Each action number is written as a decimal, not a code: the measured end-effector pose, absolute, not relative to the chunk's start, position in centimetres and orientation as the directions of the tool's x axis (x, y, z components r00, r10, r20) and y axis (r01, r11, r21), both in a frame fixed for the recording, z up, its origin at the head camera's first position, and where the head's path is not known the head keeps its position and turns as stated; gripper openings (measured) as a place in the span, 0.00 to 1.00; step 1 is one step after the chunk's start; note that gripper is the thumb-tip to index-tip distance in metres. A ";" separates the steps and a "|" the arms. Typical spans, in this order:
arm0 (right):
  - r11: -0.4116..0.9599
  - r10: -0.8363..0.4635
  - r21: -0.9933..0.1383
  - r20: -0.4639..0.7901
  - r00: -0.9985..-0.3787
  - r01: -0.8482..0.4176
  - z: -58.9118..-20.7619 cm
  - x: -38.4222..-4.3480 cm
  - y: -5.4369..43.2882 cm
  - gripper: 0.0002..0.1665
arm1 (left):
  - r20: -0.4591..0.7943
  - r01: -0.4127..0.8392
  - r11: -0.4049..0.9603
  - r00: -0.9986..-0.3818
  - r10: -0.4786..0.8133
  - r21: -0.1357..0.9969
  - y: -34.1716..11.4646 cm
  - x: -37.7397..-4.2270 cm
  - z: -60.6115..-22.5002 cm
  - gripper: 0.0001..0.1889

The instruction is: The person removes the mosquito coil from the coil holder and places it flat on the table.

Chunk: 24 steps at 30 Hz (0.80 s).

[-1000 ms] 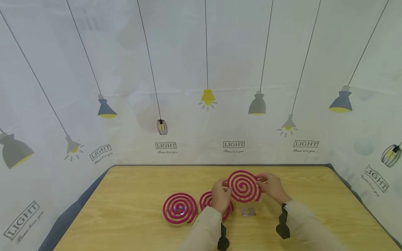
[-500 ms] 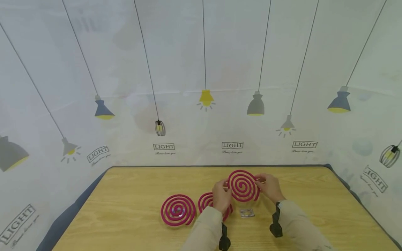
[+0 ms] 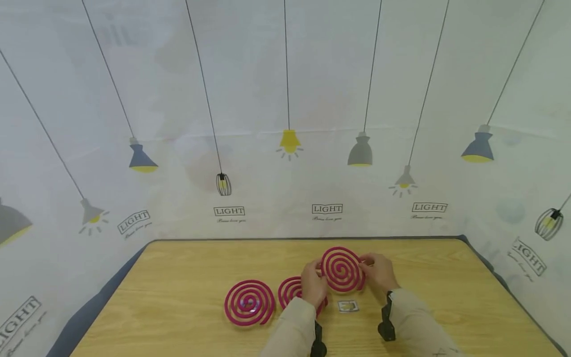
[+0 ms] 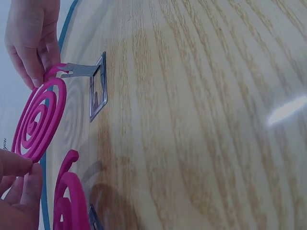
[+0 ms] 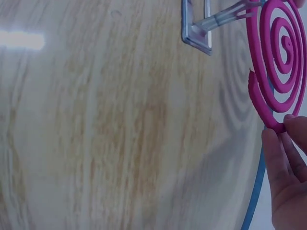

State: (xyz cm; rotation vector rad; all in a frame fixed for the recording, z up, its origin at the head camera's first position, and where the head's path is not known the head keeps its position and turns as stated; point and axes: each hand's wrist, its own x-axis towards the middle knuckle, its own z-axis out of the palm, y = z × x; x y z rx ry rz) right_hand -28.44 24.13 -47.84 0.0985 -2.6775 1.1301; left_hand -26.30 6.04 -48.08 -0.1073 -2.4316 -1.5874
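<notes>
A person's left hand (image 3: 314, 283) and right hand (image 3: 380, 271) pinched opposite edges of a pink coil (image 3: 341, 268) above a small stand (image 4: 81, 70) right of centre, where uneven pressure risked snapping it or tipping the stand, over a glossy wood-grain bench (image 3: 187, 277) before pale walls (image 3: 250, 89) printed with hanging lamps (image 3: 290, 140).

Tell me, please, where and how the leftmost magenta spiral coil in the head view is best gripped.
I'd take the outermost ring at the left edge of the leftmost magenta spiral coil, coming from the left: the ring looks slender enough to pinch, while a second magenta spiral coil and the beige left sleeve sit close on its right.
</notes>
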 end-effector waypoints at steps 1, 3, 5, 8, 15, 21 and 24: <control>0.700 0.031 -0.698 0.237 -0.971 -0.148 -48.0 -28.5 24.1 0.10 | 0.241 0.194 0.412 -0.968 -0.066 0.890 6.1 -26.4 -48.2 0.21; 0.707 0.037 -0.693 0.237 -0.971 -0.142 -48.1 -28.6 24.1 0.10 | 0.253 0.203 0.419 -0.965 -0.066 0.885 6.1 -26.5 -48.4 0.20; 0.717 0.042 -0.683 0.239 -0.970 -0.137 -48.2 -28.6 24.1 0.10 | 0.267 0.215 0.424 -0.961 -0.066 0.880 6.1 -26.6 -48.5 0.19; 0.729 0.043 -0.671 0.242 -0.969 -0.135 -48.3 -28.6 24.1 0.09 | 0.291 0.235 0.430 -0.954 -0.068 0.872 6.2 -26.7 -48.5 0.19; 0.726 0.044 -0.674 0.245 -0.969 -0.138 -48.4 -28.6 24.0 0.10 | 0.244 0.200 0.412 -0.968 -0.057 0.889 6.1 -26.6 -48.2 0.17; 0.726 0.033 -0.673 0.245 -0.969 -0.145 -48.9 -28.9 24.3 0.10 | 0.225 0.202 0.392 -0.974 -0.012 0.898 5.9 -26.7 -48.0 0.14; 0.725 0.029 -0.675 0.225 -0.974 -0.135 -49.1 -29.0 24.4 0.10 | 0.224 0.210 0.388 -0.975 0.010 0.898 5.8 -26.7 -48.1 0.14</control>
